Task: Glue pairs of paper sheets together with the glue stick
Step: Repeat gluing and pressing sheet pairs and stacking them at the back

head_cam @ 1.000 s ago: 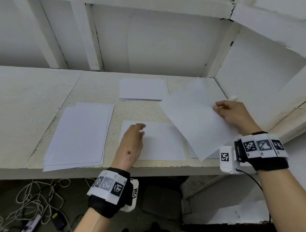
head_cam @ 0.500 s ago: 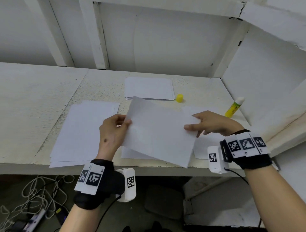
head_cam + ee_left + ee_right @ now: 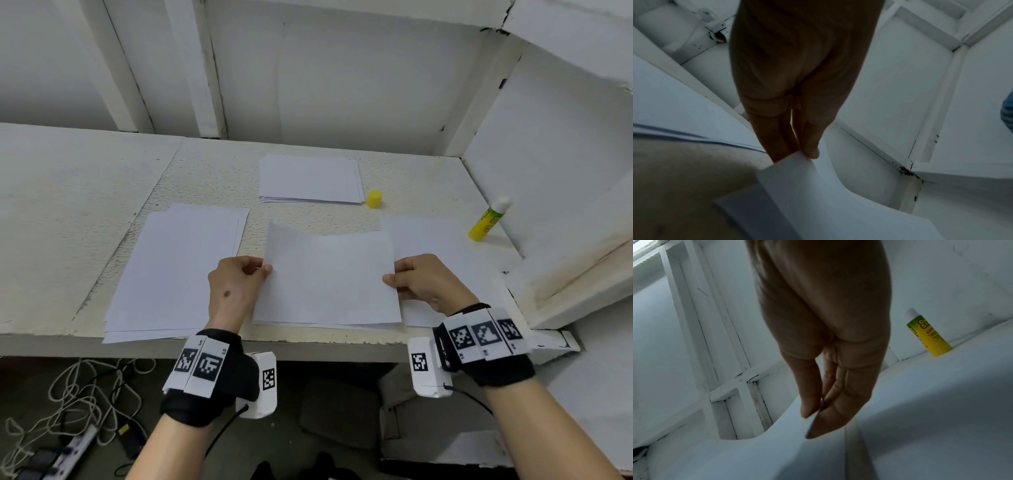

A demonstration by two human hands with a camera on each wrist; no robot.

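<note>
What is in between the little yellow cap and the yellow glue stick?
Only bare speckled white tabletop lies between the small yellow plastic cap and the uncapped yellow glue stick, as the head view shows; nothing stands there.

White panelled walls [image 3: 342, 68] enclose a rough white shelf [image 3: 85, 205]; tangled cables [image 3: 78, 394] and a power strip [image 3: 61, 455] lie on the floor.

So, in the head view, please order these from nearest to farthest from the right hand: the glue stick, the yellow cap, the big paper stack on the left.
From the right hand:
1. glue stick, upright by the right wall.
2. yellow cap, behind, beside the far stack.
3. big paper stack, far left, beyond the left hand.
</note>
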